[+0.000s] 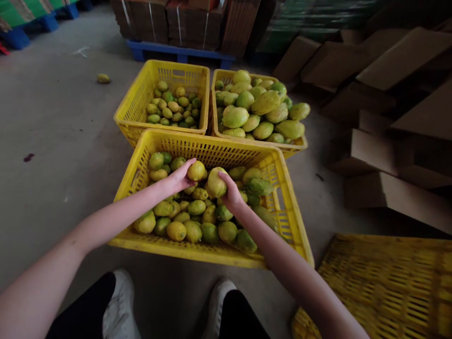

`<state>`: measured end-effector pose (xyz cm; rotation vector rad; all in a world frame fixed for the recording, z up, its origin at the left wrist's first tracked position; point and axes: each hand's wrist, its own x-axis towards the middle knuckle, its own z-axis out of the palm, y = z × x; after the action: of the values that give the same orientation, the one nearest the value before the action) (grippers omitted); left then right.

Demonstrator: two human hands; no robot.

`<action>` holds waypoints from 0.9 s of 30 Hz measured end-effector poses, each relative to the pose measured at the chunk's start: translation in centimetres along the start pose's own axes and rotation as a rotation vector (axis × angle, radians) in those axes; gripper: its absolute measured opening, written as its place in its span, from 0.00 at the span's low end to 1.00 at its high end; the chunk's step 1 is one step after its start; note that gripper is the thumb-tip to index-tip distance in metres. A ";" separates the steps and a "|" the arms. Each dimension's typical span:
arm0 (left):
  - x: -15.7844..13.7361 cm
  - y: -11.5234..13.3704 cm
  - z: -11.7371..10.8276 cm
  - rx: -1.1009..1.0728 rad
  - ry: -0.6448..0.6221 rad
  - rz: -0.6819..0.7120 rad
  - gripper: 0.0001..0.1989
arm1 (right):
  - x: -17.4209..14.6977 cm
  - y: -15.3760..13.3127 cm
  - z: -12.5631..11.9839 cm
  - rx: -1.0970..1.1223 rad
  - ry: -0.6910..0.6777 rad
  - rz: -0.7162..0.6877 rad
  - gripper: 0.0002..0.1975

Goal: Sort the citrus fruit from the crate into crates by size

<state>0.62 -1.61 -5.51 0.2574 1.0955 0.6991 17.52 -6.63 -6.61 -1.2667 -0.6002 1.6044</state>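
Observation:
My left hand (181, 178) is closed around a yellow lemon (196, 171), thumb on top and fingers beneath. A larger yellow-green lemon (216, 182) sits in the grip of my right hand (232, 192), its thumb lying on the near side. Both hands are over the front yellow crate (212, 254), the two fruits side by side with a small gap between them. Below them lie many loose yellow and green lemons (197, 207) of mixed sizes. Longer green fruits (259, 187) rest toward the crate's right side.
Behind stand a yellow crate (130, 106) of small fruits and another (294, 147) heaped with large ones. One fruit (103, 78) lies on the floor. Cardboard boxes (374, 150) are at the right, above an overturned-looking yellow crate (384, 282). A blue pallet (181, 52) bears cardboard stacks.

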 end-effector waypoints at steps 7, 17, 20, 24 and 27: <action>0.1 0.5 -0.2 -0.012 -0.042 -0.084 0.18 | 0.6 -0.7 -0.4 0.091 0.050 0.109 0.15; -0.8 1.1 0.3 0.004 -0.039 -0.133 0.21 | 0.8 -1.7 -0.8 0.293 0.072 0.235 0.10; -0.9 1.2 0.2 -0.034 -0.074 -0.138 0.20 | 0.9 -1.6 -1.0 0.286 0.094 0.308 0.12; -0.7 1.1 0.0 -0.027 -0.088 -0.143 0.22 | 1.1 -1.6 -1.3 0.239 0.084 0.384 0.19; -0.2 0.9 -0.3 -0.031 -0.109 -0.193 0.25 | 1.3 -1.6 -1.6 0.191 -0.005 0.395 0.25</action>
<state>-0.08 -1.10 -5.00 0.1585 0.9895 0.5235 19.61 -5.09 -6.46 -1.2910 -0.1969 1.9365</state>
